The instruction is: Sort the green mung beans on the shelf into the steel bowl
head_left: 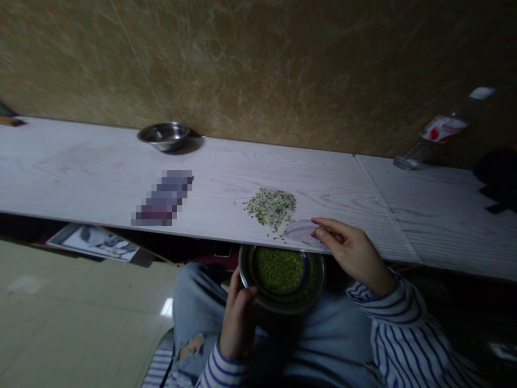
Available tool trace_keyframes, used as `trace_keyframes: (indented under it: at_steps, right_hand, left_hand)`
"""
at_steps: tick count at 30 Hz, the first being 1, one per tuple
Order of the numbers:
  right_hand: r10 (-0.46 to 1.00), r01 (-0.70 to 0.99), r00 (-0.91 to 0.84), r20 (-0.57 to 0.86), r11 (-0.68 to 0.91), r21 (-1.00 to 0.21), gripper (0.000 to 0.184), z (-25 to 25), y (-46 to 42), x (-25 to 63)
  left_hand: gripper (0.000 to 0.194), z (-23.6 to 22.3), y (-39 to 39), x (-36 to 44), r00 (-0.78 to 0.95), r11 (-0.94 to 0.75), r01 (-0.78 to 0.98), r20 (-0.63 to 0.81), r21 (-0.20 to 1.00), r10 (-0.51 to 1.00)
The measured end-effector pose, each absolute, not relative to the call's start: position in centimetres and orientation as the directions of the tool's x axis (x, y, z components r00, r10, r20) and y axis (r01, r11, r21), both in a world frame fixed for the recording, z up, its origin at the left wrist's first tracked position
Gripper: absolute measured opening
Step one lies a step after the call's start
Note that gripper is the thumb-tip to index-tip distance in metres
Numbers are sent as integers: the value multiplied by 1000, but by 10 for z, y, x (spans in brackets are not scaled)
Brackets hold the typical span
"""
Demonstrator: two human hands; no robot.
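Observation:
My left hand [239, 318] is closed on the left rim of a metal bowl [322, 277] at the table's front edge, above my lap. Green beans [279, 267], which look like mung beans, lie in that bowl. Between the thumb and fingers of my right hand [349, 245], a clear plastic protractor [301, 230] is pinched, low over the tabletop near the edge. Its curved side is beside a loose pile of white grains mixed with green beans [272, 206]. A few beans lie scattered around the pile. The bowl's underside is hidden.
A second metal bowl [163, 136] stands near the wall at the left. A pixelated flat object [163, 199] lies on the white wood-grain table [218, 178]. At the right, a clear bottle [442, 129] stands by the wall, with a dark object [498, 178] beyond it. Papers [95, 242] show on a shelf beneath.

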State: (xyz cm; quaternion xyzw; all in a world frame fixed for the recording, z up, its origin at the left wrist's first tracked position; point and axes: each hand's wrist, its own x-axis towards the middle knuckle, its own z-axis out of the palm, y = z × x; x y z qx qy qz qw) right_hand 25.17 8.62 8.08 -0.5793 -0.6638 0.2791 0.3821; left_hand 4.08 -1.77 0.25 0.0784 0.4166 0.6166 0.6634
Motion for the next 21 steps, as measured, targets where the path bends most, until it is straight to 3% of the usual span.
trace_keyframes:
  at_steps: [13,21]
  right_hand:
    - [986,530,-105,128,164,-832,37,85,80,247]
    - [986,507,-23,164,153,-848,36,79,83,251]
  left_hand:
    - [65,2,-17,42,-120,223,-759,-468,612,876]
    - [54,2,-17,41,-97,223,-758,-445,612,890]
